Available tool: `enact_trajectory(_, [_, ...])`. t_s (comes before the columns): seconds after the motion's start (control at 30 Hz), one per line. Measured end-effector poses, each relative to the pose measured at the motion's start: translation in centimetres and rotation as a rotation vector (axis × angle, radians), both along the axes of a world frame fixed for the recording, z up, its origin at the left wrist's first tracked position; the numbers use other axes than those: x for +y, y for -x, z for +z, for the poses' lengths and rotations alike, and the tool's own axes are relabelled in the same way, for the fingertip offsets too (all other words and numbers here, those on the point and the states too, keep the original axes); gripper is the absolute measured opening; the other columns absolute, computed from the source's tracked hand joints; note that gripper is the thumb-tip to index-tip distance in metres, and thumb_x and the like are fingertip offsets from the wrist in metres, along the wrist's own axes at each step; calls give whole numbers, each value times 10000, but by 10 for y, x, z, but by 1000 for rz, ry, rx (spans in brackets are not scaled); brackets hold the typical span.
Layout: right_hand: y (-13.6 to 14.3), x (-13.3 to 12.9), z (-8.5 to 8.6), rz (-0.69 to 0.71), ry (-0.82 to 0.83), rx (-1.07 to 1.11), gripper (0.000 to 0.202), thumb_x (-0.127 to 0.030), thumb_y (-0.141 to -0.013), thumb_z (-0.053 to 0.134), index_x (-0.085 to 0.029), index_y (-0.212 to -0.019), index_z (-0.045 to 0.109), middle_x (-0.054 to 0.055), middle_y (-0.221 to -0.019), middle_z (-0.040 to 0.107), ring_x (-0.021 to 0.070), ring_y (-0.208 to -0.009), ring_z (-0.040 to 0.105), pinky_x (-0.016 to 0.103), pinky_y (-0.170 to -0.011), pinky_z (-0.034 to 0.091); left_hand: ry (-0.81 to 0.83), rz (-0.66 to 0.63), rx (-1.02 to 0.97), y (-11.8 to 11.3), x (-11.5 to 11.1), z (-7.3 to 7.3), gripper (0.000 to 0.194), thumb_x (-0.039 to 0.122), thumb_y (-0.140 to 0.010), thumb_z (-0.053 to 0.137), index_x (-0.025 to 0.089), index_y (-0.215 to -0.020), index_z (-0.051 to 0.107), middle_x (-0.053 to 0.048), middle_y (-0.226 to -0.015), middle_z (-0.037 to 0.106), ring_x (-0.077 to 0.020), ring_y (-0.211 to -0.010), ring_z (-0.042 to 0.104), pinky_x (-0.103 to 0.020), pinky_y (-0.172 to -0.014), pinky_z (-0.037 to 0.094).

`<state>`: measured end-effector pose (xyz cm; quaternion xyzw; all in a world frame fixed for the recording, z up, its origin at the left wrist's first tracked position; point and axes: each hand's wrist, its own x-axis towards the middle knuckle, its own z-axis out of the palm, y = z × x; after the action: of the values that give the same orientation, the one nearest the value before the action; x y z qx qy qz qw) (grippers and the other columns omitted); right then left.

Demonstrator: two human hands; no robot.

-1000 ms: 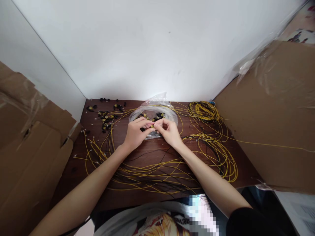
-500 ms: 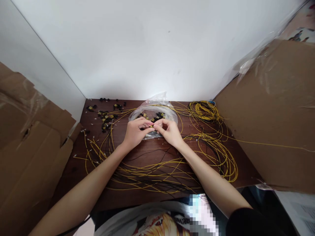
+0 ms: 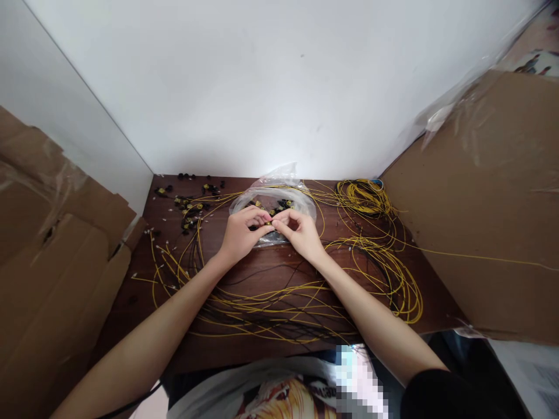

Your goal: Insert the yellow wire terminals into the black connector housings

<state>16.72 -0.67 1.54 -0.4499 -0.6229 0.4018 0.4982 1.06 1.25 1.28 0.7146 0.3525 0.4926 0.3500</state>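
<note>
Over a clear plastic bag of small black and yellow parts, my two hands meet at the fingertips. My left hand pinches a small yellow and black part between thumb and fingers. From the other side my right hand pinches at the same part, which the fingertips mostly hide. The bag lies open on the dark brown table, with its rim around and behind my hands. Yellow wires run across the bag's far side.
Loose black and yellow parts lie at the back left. A yellow wire coil sits at the back right, and looped yellow and black wires cross the front. Cardboard stands on both sides, with a white wall behind.
The fingers of my left hand have shifted slightly around the small part. Both hands otherwise keep their place over the bag.
</note>
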Motion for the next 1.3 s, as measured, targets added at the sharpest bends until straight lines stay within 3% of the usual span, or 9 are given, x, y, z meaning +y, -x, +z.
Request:
enact_trajectory(0.27, [-1,1,4,-16,30,69,266,-420,-729,656,-170,-813,623,5,-693,618,114,-623,540,252,-638,459,-43,-10,9,0,0,-2,217,238,-733,675,168,-939,680,-33,-794,587,-119,-709,559,-242,-641,494])
enact_trajectory(0.73, [-3,0,4,-36,7,8,270,-430,-769,612,-161,-772,627,8,-685,620,109,-592,517,242,-592,434,-124,34,56,2,3,-1,160,261,-707,708,164,-834,697,-26,-745,609,-114,-636,540,-237,-573,443])
enact_trajectory(1.3, [-4,0,4,-65,-60,-47,142,-278,-774,616,-162,-839,666,37,-785,677,134,-673,590,264,-658,463,49,25,-43,-1,1,-5,258,253,-695,706,140,-920,651,-27,-765,639,-114,-685,590,-235,-644,513])
